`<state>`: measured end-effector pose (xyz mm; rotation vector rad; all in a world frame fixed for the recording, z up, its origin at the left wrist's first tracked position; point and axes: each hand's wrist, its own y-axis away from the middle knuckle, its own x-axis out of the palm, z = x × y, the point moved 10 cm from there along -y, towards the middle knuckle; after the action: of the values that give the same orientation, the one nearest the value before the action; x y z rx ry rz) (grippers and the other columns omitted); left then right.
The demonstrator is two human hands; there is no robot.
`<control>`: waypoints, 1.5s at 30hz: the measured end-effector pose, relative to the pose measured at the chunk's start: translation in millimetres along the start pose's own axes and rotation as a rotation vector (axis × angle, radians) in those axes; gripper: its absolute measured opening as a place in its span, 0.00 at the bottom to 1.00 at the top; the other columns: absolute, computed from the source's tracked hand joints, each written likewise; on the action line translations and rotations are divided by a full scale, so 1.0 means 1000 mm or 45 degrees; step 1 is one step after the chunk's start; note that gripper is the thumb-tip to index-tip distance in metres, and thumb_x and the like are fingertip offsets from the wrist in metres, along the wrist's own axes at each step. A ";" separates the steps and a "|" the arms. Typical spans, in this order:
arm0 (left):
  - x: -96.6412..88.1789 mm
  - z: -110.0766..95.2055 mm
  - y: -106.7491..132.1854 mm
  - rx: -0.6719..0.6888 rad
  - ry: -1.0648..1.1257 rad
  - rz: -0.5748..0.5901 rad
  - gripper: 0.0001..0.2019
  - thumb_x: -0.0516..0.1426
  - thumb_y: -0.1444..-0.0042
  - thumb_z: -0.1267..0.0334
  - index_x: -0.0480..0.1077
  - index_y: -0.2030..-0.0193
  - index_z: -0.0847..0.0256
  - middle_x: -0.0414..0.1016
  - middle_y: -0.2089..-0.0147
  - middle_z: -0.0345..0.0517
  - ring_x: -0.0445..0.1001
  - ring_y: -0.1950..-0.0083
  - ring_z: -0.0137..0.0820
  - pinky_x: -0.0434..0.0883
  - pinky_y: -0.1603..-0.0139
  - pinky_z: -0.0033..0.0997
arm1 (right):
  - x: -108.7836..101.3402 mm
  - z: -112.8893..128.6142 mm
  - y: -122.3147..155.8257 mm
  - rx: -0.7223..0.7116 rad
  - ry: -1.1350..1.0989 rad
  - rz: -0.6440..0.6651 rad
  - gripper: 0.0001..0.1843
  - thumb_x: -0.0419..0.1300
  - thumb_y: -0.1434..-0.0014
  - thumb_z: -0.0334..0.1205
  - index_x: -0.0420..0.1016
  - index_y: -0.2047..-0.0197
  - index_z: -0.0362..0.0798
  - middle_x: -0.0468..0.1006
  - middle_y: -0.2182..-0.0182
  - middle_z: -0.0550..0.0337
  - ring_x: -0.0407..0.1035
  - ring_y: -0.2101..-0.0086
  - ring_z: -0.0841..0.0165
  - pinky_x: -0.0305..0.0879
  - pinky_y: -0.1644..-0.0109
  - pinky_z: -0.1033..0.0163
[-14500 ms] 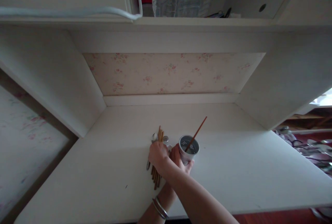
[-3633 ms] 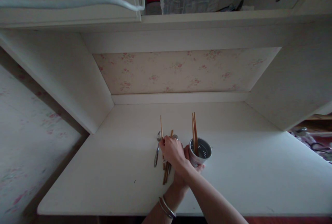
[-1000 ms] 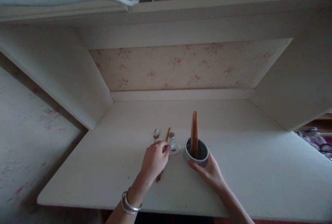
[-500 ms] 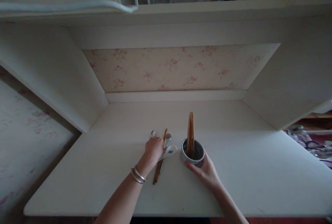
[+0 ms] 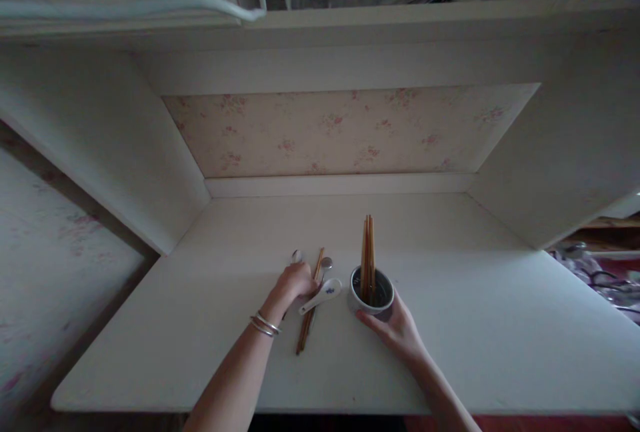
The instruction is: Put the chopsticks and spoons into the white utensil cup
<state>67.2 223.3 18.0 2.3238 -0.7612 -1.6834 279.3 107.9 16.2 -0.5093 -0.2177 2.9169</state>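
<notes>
My right hand (image 5: 396, 332) grips a small round bowl (image 5: 356, 305) from its near right side, thumb along the front. Several wooden chopsticks (image 5: 368, 252) stand upright in the bowl. My left hand (image 5: 296, 281) is curled palm-down over the loose cutlery, its fingertips mostly hidden. Beyond its knuckles shows the head of a metal spoon (image 5: 297, 256), and a thin handle end peeks out below the hand. At its fingertips lie loose chopsticks (image 5: 303, 340) and a second metal spoon (image 5: 327, 263). A white ceramic spoon (image 5: 323, 295) with a blue mark rests across them.
All this is on a white desktop (image 5: 450, 359) with side panels left and right. A shelf (image 5: 390, 17) overhangs the back, holding a plastic-wrapped item. A white cable (image 5: 150, 9) hangs along the shelf's left edge. Cluttered items (image 5: 600, 279) lie past the right side.
My left hand has shifted slightly left, uncovering the ceramic spoon's handle. My right hand and the bowl stay in place.
</notes>
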 end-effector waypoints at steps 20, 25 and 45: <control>-0.154 -0.055 0.086 0.424 0.513 -0.567 0.15 0.53 0.37 0.53 0.75 0.58 0.60 0.81 0.60 0.46 0.76 0.62 0.32 0.66 0.63 0.26 | -0.002 0.005 0.001 0.024 0.047 -0.043 0.41 0.71 0.52 0.50 0.63 0.37 0.52 0.74 0.44 0.50 0.68 0.44 0.50 0.64 0.39 0.44; -0.149 -0.106 0.087 0.674 0.833 -0.605 0.13 0.54 0.37 0.54 0.76 0.57 0.60 0.81 0.62 0.44 0.78 0.62 0.31 0.69 0.61 0.25 | -0.003 0.007 0.001 0.008 0.073 -0.055 0.41 0.71 0.52 0.50 0.62 0.37 0.52 0.74 0.43 0.49 0.68 0.43 0.50 0.63 0.39 0.43; -0.064 -0.125 0.051 0.645 0.469 -0.489 0.11 0.55 0.38 0.57 0.78 0.60 0.56 0.83 0.61 0.43 0.79 0.60 0.33 0.70 0.59 0.27 | -0.002 0.006 0.001 -0.021 0.084 -0.064 0.41 0.70 0.51 0.49 0.61 0.37 0.53 0.73 0.43 0.51 0.68 0.43 0.52 0.65 0.40 0.45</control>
<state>152.5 192.5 135.9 3.1837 -0.7658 -1.2031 279.1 105.8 22.2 -0.5933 -0.2421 2.8464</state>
